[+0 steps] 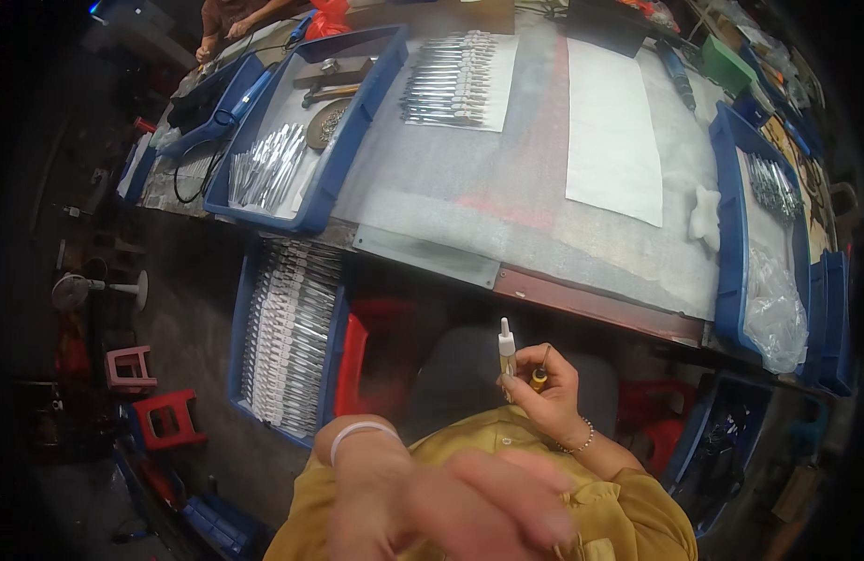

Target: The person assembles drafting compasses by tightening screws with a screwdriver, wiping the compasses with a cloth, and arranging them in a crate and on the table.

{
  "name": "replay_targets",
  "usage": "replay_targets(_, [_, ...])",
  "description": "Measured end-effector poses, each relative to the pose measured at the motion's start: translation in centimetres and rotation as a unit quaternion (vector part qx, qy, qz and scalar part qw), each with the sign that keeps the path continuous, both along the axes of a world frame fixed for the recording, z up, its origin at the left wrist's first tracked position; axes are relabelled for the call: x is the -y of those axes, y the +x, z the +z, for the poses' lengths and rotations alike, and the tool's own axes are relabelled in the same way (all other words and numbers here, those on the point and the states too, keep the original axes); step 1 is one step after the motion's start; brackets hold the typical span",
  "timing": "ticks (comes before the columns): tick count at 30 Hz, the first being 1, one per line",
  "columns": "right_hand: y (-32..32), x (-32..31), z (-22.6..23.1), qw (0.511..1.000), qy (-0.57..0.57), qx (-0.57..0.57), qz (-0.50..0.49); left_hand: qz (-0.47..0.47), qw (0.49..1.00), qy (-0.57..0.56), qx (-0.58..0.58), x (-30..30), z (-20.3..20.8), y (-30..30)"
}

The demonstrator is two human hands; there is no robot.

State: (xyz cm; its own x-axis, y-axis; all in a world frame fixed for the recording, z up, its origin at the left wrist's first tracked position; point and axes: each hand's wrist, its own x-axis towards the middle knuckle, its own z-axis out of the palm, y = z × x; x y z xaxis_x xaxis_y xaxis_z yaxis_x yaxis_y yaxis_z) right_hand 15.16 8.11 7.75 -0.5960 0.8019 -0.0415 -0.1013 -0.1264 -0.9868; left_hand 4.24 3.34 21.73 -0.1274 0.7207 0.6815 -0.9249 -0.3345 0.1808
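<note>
My right hand [555, 400], a beaded bracelet at its wrist, is closed in front of my body. Between its thumb and fingers stands a small bottle with a white pointed nozzle [506, 346], tip up. A thin tool with a yellow and black handle [540, 378] is tucked in the same hand; its exact kind is unclear. My left hand [460, 500], with a white band round the wrist, is raised close to the camera and blurred. Its fingers are bent over my yellow shirt [460, 435], and whether they grip anything cannot be made out. Both hands are off the table.
Ahead is a cloth-covered table [432, 178] with rows of slim metal pieces [451, 79] and a white sheet [612, 131]. Blue trays [329, 201] [728, 243] flank it. Below left sits a crate of metal pieces [296, 327]; red stools [352, 360] stand near. Another person's hands [222, 37] work far left.
</note>
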Motion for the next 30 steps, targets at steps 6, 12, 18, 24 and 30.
replay_targets(6, [0.5, -0.2, 0.1, 0.999, -0.016, -0.015, -0.044, 0.461, 0.619, -0.178, -0.61, 2.8, -6.1, -8.4])
replay_targets(12, [-0.7, 0.1, -0.8, 0.996, -0.058, -0.017, -0.064, 0.299, 0.364, -0.358, -0.806, 8.9, -18.6, -5.6])
replay_targets(18, [-1.5, 1.1, 0.4, 0.997, -0.056, 0.029, -0.033, 0.105, 0.704, -0.575, -0.403, 4.4, -12.9, -6.4])
replay_targets(24, [-1.1, 1.1, -1.2, 0.995, -0.038, 0.091, 0.021, -0.014, 0.76, -0.552, -0.343, 2.4, -13.9, -6.3])
replay_targets(30, [1.4, 0.3, 0.5, 0.95, 0.146, 0.275, 0.019, 0.005, 0.707, -0.549, -0.447, 3.0, -15.2, -6.8])
